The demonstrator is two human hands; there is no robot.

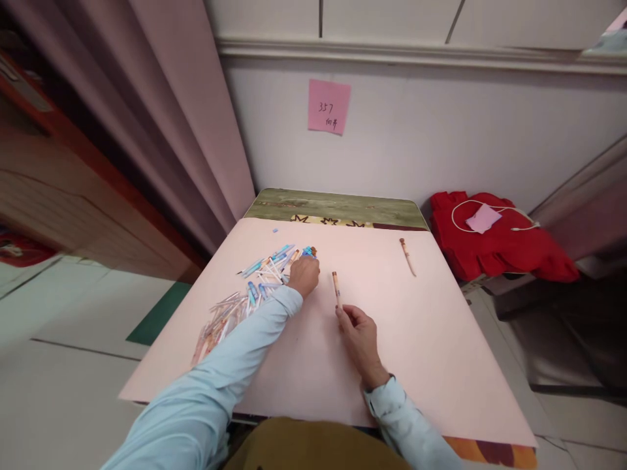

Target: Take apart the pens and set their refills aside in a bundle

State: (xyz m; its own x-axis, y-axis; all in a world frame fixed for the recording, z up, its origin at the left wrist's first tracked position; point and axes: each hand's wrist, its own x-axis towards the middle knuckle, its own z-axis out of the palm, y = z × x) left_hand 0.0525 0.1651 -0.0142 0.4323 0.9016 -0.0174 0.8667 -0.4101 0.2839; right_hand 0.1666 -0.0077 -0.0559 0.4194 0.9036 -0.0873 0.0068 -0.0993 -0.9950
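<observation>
Nearly closed, right hand [361, 334] with brown-tipped pen [336, 287]

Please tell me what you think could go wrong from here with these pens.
Pens could scatter: the left hand is at the right side of the loose pen pile, where a nudge might set some rolling.
The cream pen might slip or swing, since the right hand holds it only near its lower end.
The lone brown-topped pen could perhaps roll if bumped, as it lies loose on the pale sheet.
</observation>
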